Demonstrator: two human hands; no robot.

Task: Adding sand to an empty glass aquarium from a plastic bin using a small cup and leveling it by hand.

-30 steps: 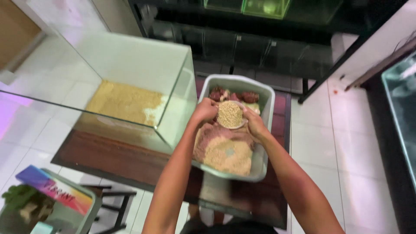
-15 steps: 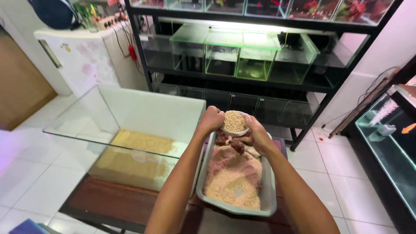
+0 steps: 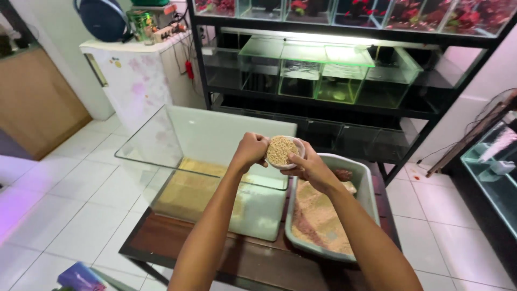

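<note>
A small white bowl (image 3: 282,151) heaped with tan sand is held up by both hands. My left hand (image 3: 251,151) grips its left side and my right hand (image 3: 308,167) its right side. The bowl hovers over the right rim of a glass tank (image 3: 161,141) whose bottom has a layer of the same sand (image 3: 186,188). To the right, below my right hand, stands a grey plastic tub (image 3: 368,186) holding more sand and some reddish pieces.
Tank and tub rest on a dark wooden table (image 3: 258,253). Behind stands a black rack (image 3: 425,126) with several small aquariums. A white fridge (image 3: 137,81) is at the back left, another aquarium (image 3: 495,161) at the right. White tiled floor (image 3: 70,194) surrounds the table.
Both hands lifted the filled bowl out of the tub and carried it left, up to the tank's rim. My view tilted upward, showing more of the rack.
</note>
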